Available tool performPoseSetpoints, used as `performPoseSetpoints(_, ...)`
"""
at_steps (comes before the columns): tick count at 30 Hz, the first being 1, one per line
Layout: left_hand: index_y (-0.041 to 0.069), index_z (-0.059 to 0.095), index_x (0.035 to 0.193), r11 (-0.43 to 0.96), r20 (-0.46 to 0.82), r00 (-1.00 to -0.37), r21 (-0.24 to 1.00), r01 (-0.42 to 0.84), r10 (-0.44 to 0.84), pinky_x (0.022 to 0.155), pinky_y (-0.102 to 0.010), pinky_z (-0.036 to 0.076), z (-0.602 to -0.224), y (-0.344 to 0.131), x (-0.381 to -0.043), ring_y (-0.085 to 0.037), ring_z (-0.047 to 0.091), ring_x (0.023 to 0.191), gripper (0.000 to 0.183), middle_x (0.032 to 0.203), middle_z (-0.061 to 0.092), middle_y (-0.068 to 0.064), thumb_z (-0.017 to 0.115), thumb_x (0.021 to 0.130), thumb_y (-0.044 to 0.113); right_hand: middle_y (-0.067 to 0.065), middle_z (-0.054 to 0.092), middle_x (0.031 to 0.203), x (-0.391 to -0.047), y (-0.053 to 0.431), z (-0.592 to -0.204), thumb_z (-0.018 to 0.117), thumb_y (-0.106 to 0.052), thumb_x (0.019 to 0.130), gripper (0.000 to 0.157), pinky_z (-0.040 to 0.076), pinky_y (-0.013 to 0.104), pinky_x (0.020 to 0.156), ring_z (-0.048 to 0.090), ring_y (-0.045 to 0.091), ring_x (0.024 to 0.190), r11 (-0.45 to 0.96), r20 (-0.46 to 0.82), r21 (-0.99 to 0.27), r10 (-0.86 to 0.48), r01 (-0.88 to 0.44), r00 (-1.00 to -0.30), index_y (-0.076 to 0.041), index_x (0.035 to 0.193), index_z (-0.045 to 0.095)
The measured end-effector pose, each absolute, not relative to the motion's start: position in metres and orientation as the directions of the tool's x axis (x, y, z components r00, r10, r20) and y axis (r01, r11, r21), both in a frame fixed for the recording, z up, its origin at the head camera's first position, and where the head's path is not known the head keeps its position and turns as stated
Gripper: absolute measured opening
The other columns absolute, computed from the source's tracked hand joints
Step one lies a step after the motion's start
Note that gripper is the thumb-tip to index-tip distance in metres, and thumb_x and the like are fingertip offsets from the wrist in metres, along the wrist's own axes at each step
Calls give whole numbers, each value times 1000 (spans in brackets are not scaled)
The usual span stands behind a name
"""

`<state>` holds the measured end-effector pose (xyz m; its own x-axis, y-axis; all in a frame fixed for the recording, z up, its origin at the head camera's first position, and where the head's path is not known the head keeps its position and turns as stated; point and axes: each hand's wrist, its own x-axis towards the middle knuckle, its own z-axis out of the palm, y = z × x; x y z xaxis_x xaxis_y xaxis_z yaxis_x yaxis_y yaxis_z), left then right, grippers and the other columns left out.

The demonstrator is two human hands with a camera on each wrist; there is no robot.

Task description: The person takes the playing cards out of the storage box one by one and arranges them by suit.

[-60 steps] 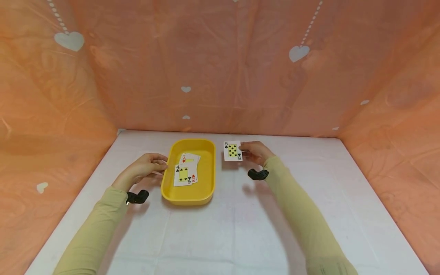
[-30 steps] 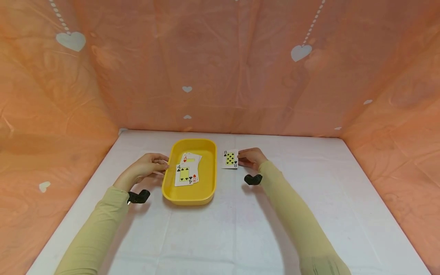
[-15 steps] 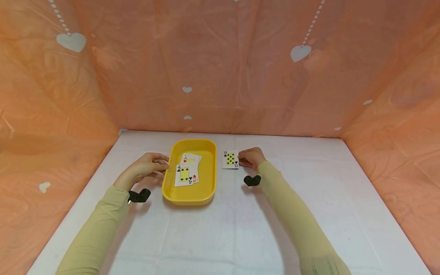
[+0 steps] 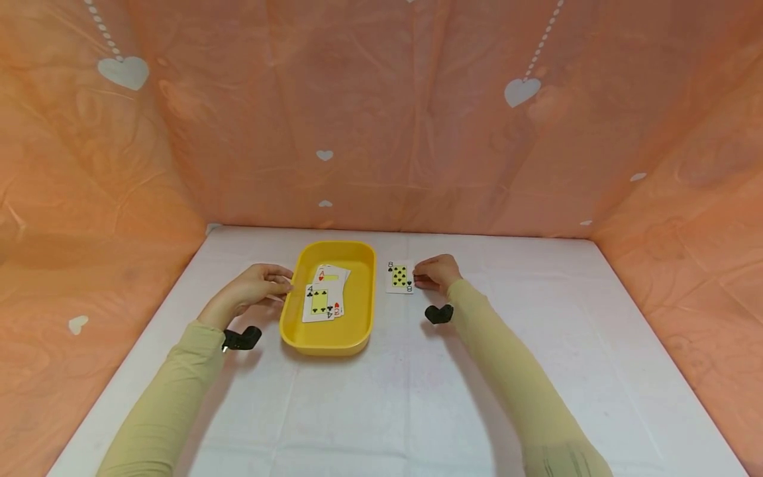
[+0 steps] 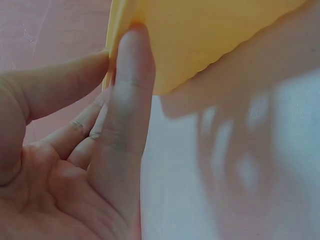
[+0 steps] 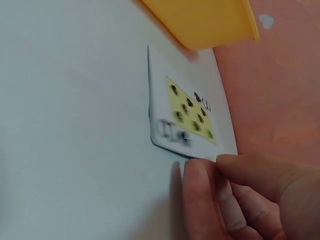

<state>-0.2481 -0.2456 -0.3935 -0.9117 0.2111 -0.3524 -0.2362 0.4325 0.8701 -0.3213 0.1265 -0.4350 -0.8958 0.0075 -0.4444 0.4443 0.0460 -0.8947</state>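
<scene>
My left hand (image 4: 253, 288) pinches the left rim of a yellow plastic tray (image 4: 356, 334); in the left wrist view, thumb and forefinger (image 5: 135, 65) meet at its wall. Inside lie overlapping playing cards: a four of clubs (image 4: 319, 303) on top, with an ace of hearts (image 4: 329, 275) and other card edges partly covered. Right of the tray, an eight of spades (image 4: 399, 277) is face up at table level. My right hand (image 4: 438, 273) has thumb and curled fingertips at that card's right edge, pinching it. The right wrist view shows the card (image 6: 190, 112) at a slant beyond the fingers.
A white cloth (image 4: 357, 411) covers the table. Orange sheeting (image 4: 381, 132) with pale hearts rises behind and on both sides. Black wrist cameras (image 4: 438, 314) sit below the cuffs. The tray stands just left of the eight of spades.
My right hand has brought the eight of spades down and slightly left to the table, nearer to me. During the last second it has hardly moved. The left hand stays at the tray rim.
</scene>
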Motion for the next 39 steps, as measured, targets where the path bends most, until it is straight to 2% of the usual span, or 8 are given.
performPoseSetpoints(6, -10, 41, 135, 431, -351, -911, 872, -235, 215, 75, -35, 55, -393, -245, -249, -16, 63, 79, 47, 105, 58, -16, 59, 95, 8, 15, 66, 85, -321, 131, -430, 62, 5, 88, 31, 56, 32, 73, 66, 17, 70, 63, -426, -904, -41, 423, -904, 14, 118, 59)
performPoseSetpoints(11, -10, 41, 134, 428, -354, -911, 872, -240, 210, 75, -34, 56, -394, -245, -250, -17, 63, 79, 46, 106, 58, -17, 59, 95, 8, 18, 66, 91, -319, 138, -428, 59, 2, 92, 36, 55, 34, 79, 66, 20, 76, 48, -393, -919, -140, 390, -909, 15, 124, 52)
performPoseSetpoints(17, -9, 42, 135, 426, -355, -913, 871, -245, 202, 77, -36, 55, -395, -248, -250, -17, 64, 82, 46, 111, 58, -19, 58, 96, 9, 26, 59, 117, -319, 144, -421, 58, -4, 94, 41, 49, 38, 90, 64, 26, 96, 59, -349, -937, -236, 345, -907, 13, 130, 48)
performPoseSetpoints(21, -8, 41, 136, 423, -357, -913, 871, -249, 197, 78, -36, 55, -396, -250, -251, -18, 64, 85, 47, 114, 57, -20, 58, 96, 9, 25, 53, 129, -319, 144, -414, 59, -6, 94, 45, 45, 40, 96, 58, 29, 111, 52, -363, -930, -275, 363, -891, 10, 134, 46)
performPoseSetpoints(25, -9, 40, 136, 416, -358, -912, 874, -252, 200, 78, -36, 55, -397, -252, -251, -17, 64, 84, 48, 112, 58, -19, 58, 96, 10, 22, 50, 134, -318, 144, -406, 58, -7, 95, 46, 45, 39, 96, 55, 30, 116, 51, -353, -934, -301, 355, -886, 9, 136, 44)
performPoseSetpoints(31, -10, 40, 136, 405, -350, -913, 881, -245, 209, 78, -36, 55, -398, -253, -251, -16, 63, 81, 48, 110, 58, -18, 58, 96, 9, 19, 53, 132, -316, 138, -391, 59, -11, 96, 45, 48, 36, 92, 57, 30, 116, 60, -322, -945, -331, 321, -887, 5, 136, 47)
performPoseSetpoints(39, -9, 40, 136, 397, -358, -912, 881, -258, 202, 77, -35, 55, -399, -253, -251, -17, 64, 82, 47, 109, 58, -18, 58, 96, 9, 27, 48, 135, -312, 125, -373, 55, -11, 98, 39, 47, 41, 94, 49, 40, 122, 9, -250, -963, -409, 270, -878, 5, 134, 49)
